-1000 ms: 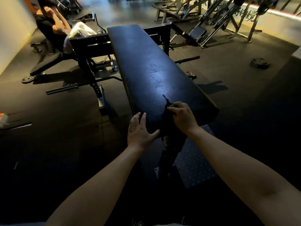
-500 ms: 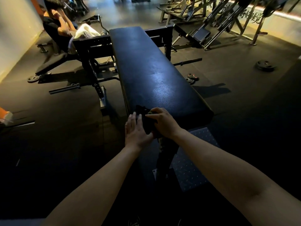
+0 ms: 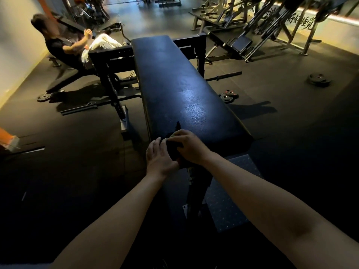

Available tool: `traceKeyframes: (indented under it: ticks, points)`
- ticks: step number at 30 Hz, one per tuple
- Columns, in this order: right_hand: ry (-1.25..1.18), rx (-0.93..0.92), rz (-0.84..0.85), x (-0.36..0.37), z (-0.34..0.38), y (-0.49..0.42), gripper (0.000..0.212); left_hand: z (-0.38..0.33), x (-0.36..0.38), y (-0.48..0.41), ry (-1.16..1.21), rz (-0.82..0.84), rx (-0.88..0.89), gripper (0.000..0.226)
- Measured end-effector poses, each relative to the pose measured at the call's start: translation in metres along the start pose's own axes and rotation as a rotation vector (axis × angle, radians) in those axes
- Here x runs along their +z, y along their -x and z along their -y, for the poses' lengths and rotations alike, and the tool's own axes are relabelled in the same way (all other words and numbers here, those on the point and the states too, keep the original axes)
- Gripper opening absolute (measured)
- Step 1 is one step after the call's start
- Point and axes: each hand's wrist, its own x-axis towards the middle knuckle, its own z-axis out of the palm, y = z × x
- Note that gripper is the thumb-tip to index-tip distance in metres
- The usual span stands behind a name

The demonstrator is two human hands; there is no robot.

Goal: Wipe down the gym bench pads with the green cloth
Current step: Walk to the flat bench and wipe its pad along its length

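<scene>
Head view: right hand (image 3: 189,147) at the near left corner of the bench (image 3: 184,90), fingers curled around the bunched dark cloth (image 3: 172,151); left hand (image 3: 159,158) beside it, fingers straight and together, touching the cloth

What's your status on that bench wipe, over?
Left hand flat on bench pad, near-left corner, touching cloth. Right hand grips bunched cloth on pad. Nothing seen lying on pad ahead.

The pad (image 3: 184,84) is long, black and pebbled. It lies flat, stretching away, with a sheen at mid-length. The cloth (image 3: 172,150), seemingly dark in the dim light, sits bunched at its near left corner, one tip poking up.
</scene>
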Motion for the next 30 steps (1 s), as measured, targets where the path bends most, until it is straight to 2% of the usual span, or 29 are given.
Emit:
traceKeyframes:
  ticks: [3,6,9,14,17,19,22,24,27,30]
  points:
    - [0.083,0.013,0.018,-0.001,-0.011,0.004,0.036,-0.018,0.0,-0.003,-0.042,0.03,-0.007,0.097]
    - [0.164,0.06,-0.054,-0.012,-0.035,0.013,0.032,-0.03,0.009,-0.005,-0.139,0.015,0.043,0.096]
    - [0.198,0.225,-0.187,-0.039,-0.07,0.028,0.026,-0.025,0.013,-0.005,-0.163,0.006,0.041,0.103]
    - [0.245,0.411,-0.233,-0.067,-0.093,0.037,0.031,-0.026,0.013,-0.005,-0.156,0.003,0.032,0.095]
    - [0.132,0.32,-0.253,-0.055,-0.066,0.024,0.031,-0.028,0.012,-0.006,-0.137,0.017,0.016,0.095]
    - [0.047,0.147,-0.109,-0.036,-0.044,0.016,0.036,-0.028,0.01,-0.007,-0.115,0.031,0.011,0.099]
    - [0.128,-0.01,0.019,-0.02,-0.035,0.018,0.04,-0.03,0.009,-0.007,-0.049,0.024,-0.001,0.1]
    - [0.195,-0.005,0.007,-0.024,-0.044,0.023,0.039,-0.032,0.01,-0.009,-0.052,-0.01,0.001,0.092]
    - [0.252,0.004,-0.098,-0.038,-0.069,0.032,0.034,-0.053,0.018,-0.011,-0.15,-0.012,0.097,0.083]
    - [0.281,0.121,-0.215,-0.058,-0.108,0.041,0.03,-0.075,0.031,-0.012,-0.204,0.031,0.113,0.069]
